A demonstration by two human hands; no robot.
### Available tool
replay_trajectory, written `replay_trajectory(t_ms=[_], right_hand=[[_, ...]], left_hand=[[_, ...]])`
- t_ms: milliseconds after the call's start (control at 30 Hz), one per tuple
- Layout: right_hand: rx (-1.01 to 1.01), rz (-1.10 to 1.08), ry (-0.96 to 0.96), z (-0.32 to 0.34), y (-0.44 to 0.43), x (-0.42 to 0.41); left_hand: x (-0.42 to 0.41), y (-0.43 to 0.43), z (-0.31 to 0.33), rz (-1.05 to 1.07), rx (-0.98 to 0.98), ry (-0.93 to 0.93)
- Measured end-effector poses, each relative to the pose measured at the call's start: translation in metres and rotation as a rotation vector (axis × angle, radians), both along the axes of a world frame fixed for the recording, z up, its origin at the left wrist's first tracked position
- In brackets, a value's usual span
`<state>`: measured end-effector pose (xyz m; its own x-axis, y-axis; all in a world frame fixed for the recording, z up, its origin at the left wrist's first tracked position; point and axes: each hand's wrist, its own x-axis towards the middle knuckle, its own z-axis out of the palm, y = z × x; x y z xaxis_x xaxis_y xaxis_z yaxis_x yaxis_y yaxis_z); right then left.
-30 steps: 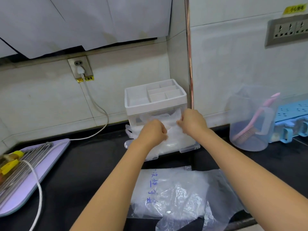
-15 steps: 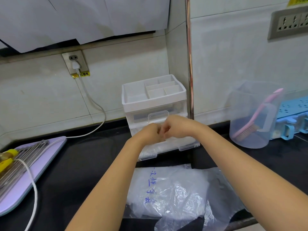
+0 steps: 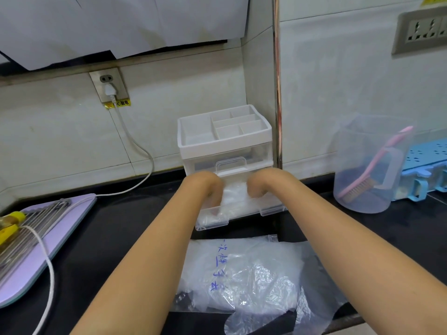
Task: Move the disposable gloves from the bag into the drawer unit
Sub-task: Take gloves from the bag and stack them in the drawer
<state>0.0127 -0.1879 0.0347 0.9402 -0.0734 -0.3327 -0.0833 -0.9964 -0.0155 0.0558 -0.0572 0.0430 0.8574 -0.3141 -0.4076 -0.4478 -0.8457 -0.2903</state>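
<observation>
Left hand [image 3: 208,189] and right hand [image 3: 257,186] are both dipping wrist-first into the pulled-out lower drawer [image 3: 244,210] of the drawer unit [image 3: 223,143]. Their fingers are pointing down onto the disposable gloves [image 3: 234,195], a whitish wad lying in that drawer between the two hands. Fingers are mostly hidden by the knuckles and the drawer wall, so I cannot tell whether either hand is pinching the gloves or only pressing on them. Upper drawer is sitting closed.

Bag [image 3: 242,269], clear with blue handwriting, is lying flat on the black bench [image 3: 121,228] just in front of the drawer, between the forearms. Clear jug [image 3: 358,151] holding a pink brush [image 3: 377,160] is standing to the right. Purple tray [image 3: 72,213] and a white cable [image 3: 151,165] are lying to the left.
</observation>
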Motion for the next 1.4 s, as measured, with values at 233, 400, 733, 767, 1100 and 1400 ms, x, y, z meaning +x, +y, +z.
replay_trajectory(t_ms=[233, 400, 733, 767, 1100, 1400], right_hand=[[-0.022, 0.021, -0.016, 0.0, 0.006, 0.003], [0.204, 0.001, -0.19, 0.01, -0.004, -0.017], [0.681, 0.089, -0.531, 0.008, -0.038, -0.119], [0.669, 0.084, -0.522, 0.001, -0.042, -0.13], [0.564, 0.03, -0.332, -0.078, -0.065, -0.191], [0.559, 0.004, -0.315, -0.124, -0.065, -0.234]], left_hand=[[0.001, 0.0, 0.001, -0.042, 0.014, 0.032], [-0.001, 0.005, 0.001, -0.041, -0.085, -0.002], [-0.082, 0.016, 0.001, 0.055, -0.861, -0.395], [-0.1, 0.017, -0.005, 0.028, -0.925, -0.407], [-0.202, 0.014, -0.102, -0.225, -0.996, 0.101], [-0.21, 0.018, -0.141, -0.395, -0.769, -0.009]])
